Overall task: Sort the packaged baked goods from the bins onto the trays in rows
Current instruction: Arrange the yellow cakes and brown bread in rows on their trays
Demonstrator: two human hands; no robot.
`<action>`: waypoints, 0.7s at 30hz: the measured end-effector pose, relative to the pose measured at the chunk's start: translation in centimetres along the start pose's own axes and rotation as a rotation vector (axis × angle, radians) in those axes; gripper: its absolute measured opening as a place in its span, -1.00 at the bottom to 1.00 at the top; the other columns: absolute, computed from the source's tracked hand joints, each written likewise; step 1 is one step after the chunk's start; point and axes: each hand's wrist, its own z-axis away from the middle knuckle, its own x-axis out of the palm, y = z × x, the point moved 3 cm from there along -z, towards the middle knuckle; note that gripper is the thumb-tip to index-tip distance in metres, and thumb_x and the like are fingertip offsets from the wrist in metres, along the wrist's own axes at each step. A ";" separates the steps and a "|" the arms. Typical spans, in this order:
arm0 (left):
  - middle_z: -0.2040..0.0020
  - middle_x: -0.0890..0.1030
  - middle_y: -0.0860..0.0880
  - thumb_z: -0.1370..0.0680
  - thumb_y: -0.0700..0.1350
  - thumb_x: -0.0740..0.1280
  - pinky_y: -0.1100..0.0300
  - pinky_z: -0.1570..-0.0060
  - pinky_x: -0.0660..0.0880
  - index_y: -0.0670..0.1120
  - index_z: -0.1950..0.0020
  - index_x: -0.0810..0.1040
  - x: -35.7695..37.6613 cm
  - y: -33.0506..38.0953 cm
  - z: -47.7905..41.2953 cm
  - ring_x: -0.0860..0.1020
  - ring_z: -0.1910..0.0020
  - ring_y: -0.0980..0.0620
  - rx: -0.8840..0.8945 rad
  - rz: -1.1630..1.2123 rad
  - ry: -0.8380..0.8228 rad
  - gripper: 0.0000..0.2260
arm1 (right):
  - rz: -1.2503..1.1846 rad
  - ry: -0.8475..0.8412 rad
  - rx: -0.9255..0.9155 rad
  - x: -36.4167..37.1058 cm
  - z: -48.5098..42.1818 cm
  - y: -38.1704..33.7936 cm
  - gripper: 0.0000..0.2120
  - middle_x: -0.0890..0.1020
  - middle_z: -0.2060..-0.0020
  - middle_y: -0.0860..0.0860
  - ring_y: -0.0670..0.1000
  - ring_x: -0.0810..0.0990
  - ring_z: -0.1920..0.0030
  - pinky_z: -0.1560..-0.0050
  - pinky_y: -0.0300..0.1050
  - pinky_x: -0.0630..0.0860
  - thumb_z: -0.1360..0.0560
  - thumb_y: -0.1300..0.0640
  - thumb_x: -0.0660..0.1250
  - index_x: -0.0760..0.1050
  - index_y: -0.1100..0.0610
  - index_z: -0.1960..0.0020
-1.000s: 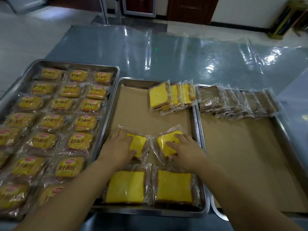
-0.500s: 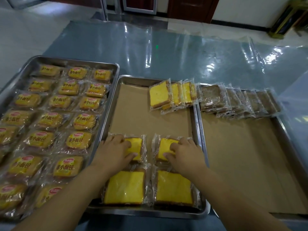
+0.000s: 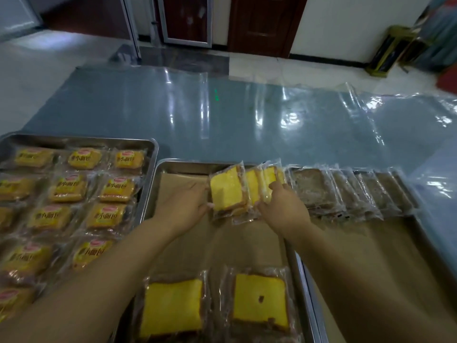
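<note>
Both hands have left the near packs and reached up to the leaning stack at the far end of the middle tray [image 3: 152,191]. Nearest us, two yellow cake packs [image 3: 173,309] lie flat side by side on the brown paper [image 3: 222,243], just beside each other at the tray's near end. Up the tray, the left hand [image 3: 184,206] comes in at the stack's left side, fingers curled, fingertips touching the front pack; whether it truly grips, I cannot tell. The right hand [image 3: 282,209] is on the stack's right side, fingers pinching the rear yellow packs. That stack of cakes [image 3: 230,191] tilts back toward the far rim. Over on the left, the left tray [image 3: 81,141] is packed with rows of small bun packs [image 3: 108,215] bearing yellow labels. On the right, the right tray [image 3: 420,226] carries a leaning row of brown slices [image 3: 346,191] along its far edge, bare paper nearer. Beyond all three, the worktop [image 3: 247,120] lies under shiny clear film, then pale floor and dark doors [image 3: 267,23].
</note>
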 end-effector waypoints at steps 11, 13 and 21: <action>-0.50 0.19 -0.07 -0.52 0.11 0.29 -0.04 -0.37 0.18 -0.05 -0.51 0.09 3.7 -2.8 -7.9 0.15 -0.45 -0.12 -0.147 0.027 -0.157 -0.34 | -0.188 -0.077 0.036 1.8 -2.3 1.4 -0.65 0.49 0.02 0.04 0.06 0.50 0.05 0.12 -0.07 0.49 -0.42 0.26 0.38 0.39 0.16 -0.16; -0.42 0.26 -0.09 -0.47 0.13 0.34 -0.04 -0.30 0.25 -0.02 -0.48 0.17 3.7 -3.1 -7.6 0.21 -0.39 -0.12 -0.167 0.017 -0.149 -0.34 | -0.226 -0.083 0.033 1.8 -2.4 1.5 -0.60 0.49 0.00 0.02 0.01 0.51 0.07 0.16 -0.11 0.50 -0.44 0.28 0.36 0.37 0.12 -0.23; 0.16 0.51 0.15 -0.32 0.03 0.51 0.19 0.25 0.43 0.11 0.08 0.38 2.4 -4.5 -1.8 0.48 0.19 0.19 -0.286 0.271 -0.025 -0.66 | -0.393 -0.042 -0.007 1.2 -1.5 0.8 -0.61 0.52 0.11 -0.10 -0.16 0.51 0.23 0.45 -0.36 0.39 -0.46 0.29 0.33 0.39 -0.07 -0.19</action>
